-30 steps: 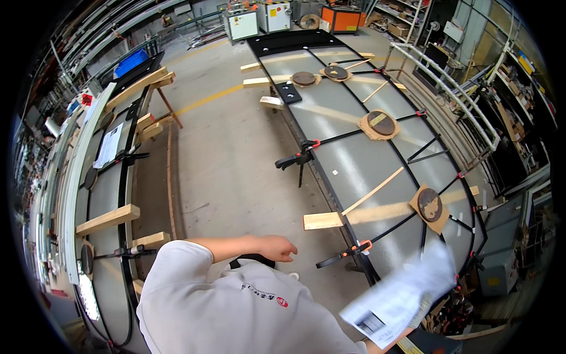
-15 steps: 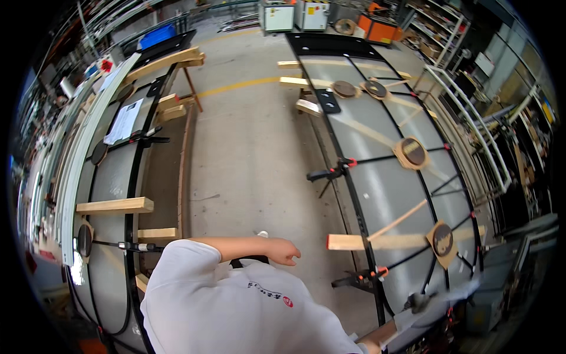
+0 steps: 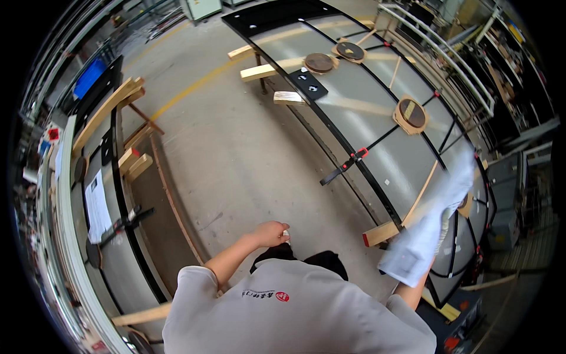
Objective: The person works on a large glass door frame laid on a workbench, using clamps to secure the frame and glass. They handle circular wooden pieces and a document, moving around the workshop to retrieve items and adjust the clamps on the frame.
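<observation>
My right hand is mostly hidden behind a white sheet point(image 3: 433, 227) that it holds up, blurred, over the near end of a long curved glass panel point(image 3: 377, 127); only the forearm point(image 3: 411, 290) shows below the sheet. My left hand point(image 3: 271, 233) is stretched out in front of my chest above the concrete floor point(image 3: 236, 153). Its fingers are curled, with a small white bit at the fingertips. It touches nothing else.
The black-edged panel on the right carries wooden battens point(image 3: 383, 232), round wooden discs point(image 3: 411, 114) and a bar clamp point(image 3: 345, 167). A second panel point(image 3: 103, 236) at left bears a paper sheet point(image 3: 97, 203) and a clamp. A yellow line point(image 3: 194, 88) crosses the floor. A white railing point(image 3: 442, 53) stands far right.
The white sheet has swung up from the lower right to stand over the panel's near end. My left hand has stayed out in front of my chest. The view has shifted.
</observation>
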Tool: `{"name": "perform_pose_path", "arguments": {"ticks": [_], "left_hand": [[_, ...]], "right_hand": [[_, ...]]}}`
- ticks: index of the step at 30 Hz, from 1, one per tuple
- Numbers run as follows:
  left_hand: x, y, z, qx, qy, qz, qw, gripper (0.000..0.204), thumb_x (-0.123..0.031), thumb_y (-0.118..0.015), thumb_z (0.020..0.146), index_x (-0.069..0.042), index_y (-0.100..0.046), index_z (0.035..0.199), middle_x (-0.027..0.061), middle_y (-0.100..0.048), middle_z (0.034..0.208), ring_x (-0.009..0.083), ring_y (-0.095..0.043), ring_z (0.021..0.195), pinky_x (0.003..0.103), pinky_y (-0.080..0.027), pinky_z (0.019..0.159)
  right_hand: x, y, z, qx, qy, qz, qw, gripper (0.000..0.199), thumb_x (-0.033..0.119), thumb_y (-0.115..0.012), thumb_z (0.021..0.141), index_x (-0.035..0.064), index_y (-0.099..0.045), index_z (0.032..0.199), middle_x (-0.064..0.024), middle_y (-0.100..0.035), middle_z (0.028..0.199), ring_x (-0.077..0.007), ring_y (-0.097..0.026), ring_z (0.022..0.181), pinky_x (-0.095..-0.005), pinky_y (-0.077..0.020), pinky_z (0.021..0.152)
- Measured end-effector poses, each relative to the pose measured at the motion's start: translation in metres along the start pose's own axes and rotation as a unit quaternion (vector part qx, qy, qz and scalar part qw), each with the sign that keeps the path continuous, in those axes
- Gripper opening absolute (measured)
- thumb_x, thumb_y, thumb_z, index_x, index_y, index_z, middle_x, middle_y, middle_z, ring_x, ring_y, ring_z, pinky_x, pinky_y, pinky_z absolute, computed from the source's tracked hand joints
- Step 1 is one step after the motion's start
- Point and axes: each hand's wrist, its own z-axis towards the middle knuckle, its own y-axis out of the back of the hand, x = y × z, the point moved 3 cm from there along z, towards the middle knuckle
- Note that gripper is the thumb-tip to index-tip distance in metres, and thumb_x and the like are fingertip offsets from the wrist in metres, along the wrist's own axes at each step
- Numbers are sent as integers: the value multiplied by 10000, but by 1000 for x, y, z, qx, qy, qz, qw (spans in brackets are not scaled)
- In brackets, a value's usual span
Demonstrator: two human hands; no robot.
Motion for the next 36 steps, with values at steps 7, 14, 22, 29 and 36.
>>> {"name": "perform_pose_path", "arguments": {"ticks": [7, 14, 22, 29, 36], "left_hand": [[11, 34, 36, 37, -35, 3, 999, 313, -296, -538, 809, -29, -542, 973, 150, -624, 857, 332, -581, 835, 430, -464, 706], [37, 80, 72, -6, 26, 1, 1000, 312, -281, -552, 800, -39, -555, 996, 141, -628, 793, 324, -590, 787, 418, -472, 667], [80, 190, 141, -191, 108, -49, 974, 236, -231, -589, 795, -38, -646, 917, 117, -642, 769, 205, -607, 675, 317, -481, 627], [106, 315, 242, -308, 107, -20, 945, 289, -288, -622, 759, -39, -638, 906, 107, -620, 694, 221, -599, 640, 325, -476, 608], [162, 418, 420, -355, 89, 14, 930, 608, -475, -657, 674, 61, -574, 948, 218, -611, 845, 326, -598, 839, 397, -472, 725]], "right_hand": [[-39, 34, 93, 133, 40, -552, 822, 359, 282, -679, 749, -8, -595, 944, -13, -572, 777, -83, -468, 641, -256, -411, 557], [-28, -63, 123, -157, 15, -135, 978, 498, 357, -640, 768, -22, -545, 1077, -31, -589, 754, -137, -563, 668, -244, -452, 635], [-70, -75, 236, 177, 68, -445, 875, 388, 335, -641, 771, -14, -626, 941, 2, -559, 706, -79, -491, 650, -258, -409, 574], [-35, -69, 216, -34, 59, -232, 970, 403, 332, -644, 769, -26, -621, 952, -1, -572, 748, -94, -503, 680, -262, -418, 611], [-78, -95, 198, -59, -4, -396, 916, 445, 321, -641, 772, -49, -585, 1014, -36, -591, 861, -127, -528, 757, -268, -430, 690]]}}
